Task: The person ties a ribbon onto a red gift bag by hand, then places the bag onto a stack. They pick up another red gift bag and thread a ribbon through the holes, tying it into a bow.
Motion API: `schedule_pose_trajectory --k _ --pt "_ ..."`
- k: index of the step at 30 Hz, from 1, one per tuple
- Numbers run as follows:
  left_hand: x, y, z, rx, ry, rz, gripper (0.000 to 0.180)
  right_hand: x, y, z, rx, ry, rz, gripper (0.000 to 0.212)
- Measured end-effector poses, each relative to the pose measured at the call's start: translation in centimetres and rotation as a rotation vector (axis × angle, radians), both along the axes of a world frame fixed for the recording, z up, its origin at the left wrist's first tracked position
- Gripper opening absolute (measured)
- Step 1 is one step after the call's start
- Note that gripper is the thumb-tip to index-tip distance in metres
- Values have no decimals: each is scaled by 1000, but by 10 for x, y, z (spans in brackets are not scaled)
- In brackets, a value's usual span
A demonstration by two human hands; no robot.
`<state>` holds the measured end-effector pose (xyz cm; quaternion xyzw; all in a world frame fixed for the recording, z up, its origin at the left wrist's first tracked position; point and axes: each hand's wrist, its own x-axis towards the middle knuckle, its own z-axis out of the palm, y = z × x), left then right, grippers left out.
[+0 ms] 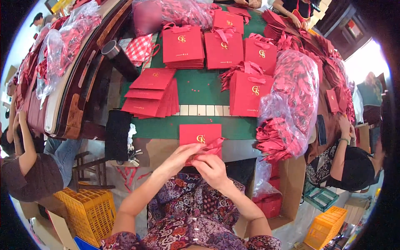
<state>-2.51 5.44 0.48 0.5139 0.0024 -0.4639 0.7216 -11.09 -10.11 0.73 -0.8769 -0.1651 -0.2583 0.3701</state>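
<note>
In front of me, at the near table edge, lies a flat red paper bag (189, 132) with a gold emblem. My left hand (180, 157) reaches over its lower part, fingers closed together. Close beside it, my right hand (211, 168) is closed too, its fingertips meeting the left ones. Between and above the fingers a red ribbon (215, 146) sticks out to the right, pinched by both hands. The fingers cover the ribbon's lower end and part of the bag.
Red bags (152, 92) lie fanned at left; taller stacks with ribbons (183, 46) stand behind. On the right sits a clear plastic sack (293, 83) of red ribbons. A dark tumbler (118, 60) leans at left. A cardboard box (287, 189) stands below right. Other people work around the table.
</note>
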Motion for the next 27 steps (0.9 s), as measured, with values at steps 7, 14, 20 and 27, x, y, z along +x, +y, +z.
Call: schedule_pose_trajectory --k 7,14,20,27 --pt "7 -12 -8 -49 -12 53 36 -8 -4 7 27 99 201 22" --pt "-12 -22 -11 -24 -187 273 24 4 -20 9 461 325 -342 15" --pt "-27 -25 -4 285 -608 214 26 26 -12 0 525 372 -254 14" --pt "3 17 20 771 -1396 208 32 13 -58 11 401 501 -362 17"
